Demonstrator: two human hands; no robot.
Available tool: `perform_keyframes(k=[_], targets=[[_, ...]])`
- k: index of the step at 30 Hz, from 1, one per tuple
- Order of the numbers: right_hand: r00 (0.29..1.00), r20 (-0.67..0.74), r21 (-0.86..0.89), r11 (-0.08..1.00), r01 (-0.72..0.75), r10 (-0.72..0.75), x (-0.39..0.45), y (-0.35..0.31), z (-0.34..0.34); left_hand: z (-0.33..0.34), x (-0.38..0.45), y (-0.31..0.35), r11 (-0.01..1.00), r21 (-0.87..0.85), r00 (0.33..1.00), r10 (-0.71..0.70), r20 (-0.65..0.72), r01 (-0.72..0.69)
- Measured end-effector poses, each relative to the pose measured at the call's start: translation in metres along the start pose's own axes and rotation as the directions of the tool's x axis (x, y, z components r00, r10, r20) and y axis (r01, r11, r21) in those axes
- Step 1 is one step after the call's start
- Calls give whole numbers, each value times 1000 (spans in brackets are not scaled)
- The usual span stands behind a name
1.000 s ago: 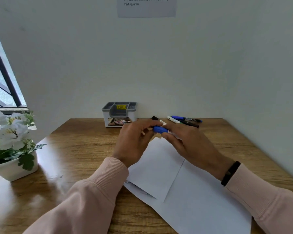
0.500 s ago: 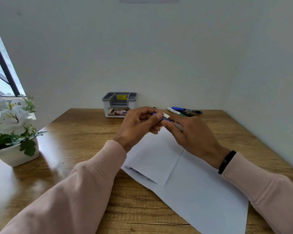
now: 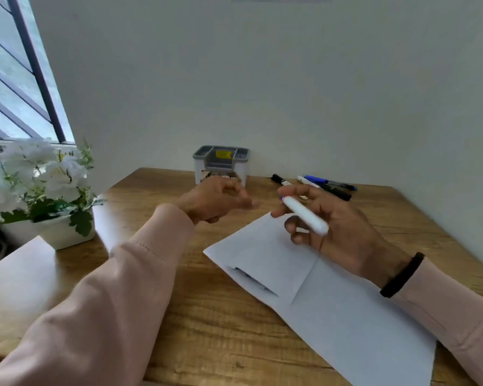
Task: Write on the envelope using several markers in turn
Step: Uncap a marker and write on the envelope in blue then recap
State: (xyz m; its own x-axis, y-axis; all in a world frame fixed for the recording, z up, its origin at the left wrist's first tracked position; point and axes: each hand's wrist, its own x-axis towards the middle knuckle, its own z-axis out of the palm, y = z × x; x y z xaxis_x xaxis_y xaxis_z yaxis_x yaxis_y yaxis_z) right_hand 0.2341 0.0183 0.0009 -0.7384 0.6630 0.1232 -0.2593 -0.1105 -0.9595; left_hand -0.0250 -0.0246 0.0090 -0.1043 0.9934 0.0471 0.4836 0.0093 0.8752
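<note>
Right hand (image 3: 343, 232) wrapped round a white marker (image 3: 304, 215), barrel slanting up-left, tip end near the forefinger. Left hand (image 3: 218, 199) off to the left above the counter (image 3: 207, 316), fingers loosely curled; blurred, so whether the cap sits in that grip cannot be told. Envelope (image 3: 268, 254) flat on the counter, just under the right hand, lying on a larger sheet (image 3: 360, 324).

Best next: roll the marker down into a writing hold, tip toward the paper, and pin the envelope's near-left corner with the left hand so nothing slides.

Plenty of bare wood left of the envelope. Spare markers (image 3: 329, 185) behind the right hand, near the wall; organiser (image 3: 221, 162) behind the left. Plant (image 3: 48, 196) far left, well apart. Sheet's near-right corner close to the counter edge — worth watching.
</note>
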Motion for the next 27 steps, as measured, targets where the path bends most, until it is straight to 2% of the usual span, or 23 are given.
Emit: perform_keyframes(k=[1, 3, 6, 8, 10, 13, 15, 17, 19, 24, 27], targets=[[1000, -3, -9, 1000, 8, -8, -1, 1, 2, -3, -5, 1, 989, 146, 992, 13, 122, -31], [999, -20, -95, 995, 37, -39, -3, 7, 4, -9, -12, 2, 970, 218, 955, 39, 293, -107], [1000, -20, -165, 986, 19, -22, -6, 13, 7, -14, -19, 4, 948, 265, 912, 54, 407, -175], [999, -49, -194, 981, -21, 12, -4, 14, 8, -12, -21, 5, 914, 365, 888, -12, 460, -177], [990, -135, -213, 974, -77, 49, 0, 13, 5, -5, -24, 8, 876, 450, 878, -71, 473, -172], [976, -205, -163, 980, -113, 79, 2, 9, -2, 10, -26, 13, 846, 489, 879, -55, 474, -211], [983, -173, -76, 994, -80, 66, 0, 2, -4, 22, -25, 15, 821, 516, 884, -29, 467, -245], [997, -72, -54, 998, -40, 36, -6, -7, 0, 29, -25, 15, 794, 546, 896, -4, 445, -268], [1000, 8, -107, 994, -1, 2, -12, -10, 8, 32, -25, 15, 790, 551, 907, 16, 422, -270], [996, -85, -255, 967, 16, -38, -18, 8, 22, 29, -23, 16, 801, 539, 882, -30, 470, -260], [1000, 27, -359, 933, 21, -12, -21, 13, 21, 22, -25, 17, 827, 499, 878, -15, 478, -257]])
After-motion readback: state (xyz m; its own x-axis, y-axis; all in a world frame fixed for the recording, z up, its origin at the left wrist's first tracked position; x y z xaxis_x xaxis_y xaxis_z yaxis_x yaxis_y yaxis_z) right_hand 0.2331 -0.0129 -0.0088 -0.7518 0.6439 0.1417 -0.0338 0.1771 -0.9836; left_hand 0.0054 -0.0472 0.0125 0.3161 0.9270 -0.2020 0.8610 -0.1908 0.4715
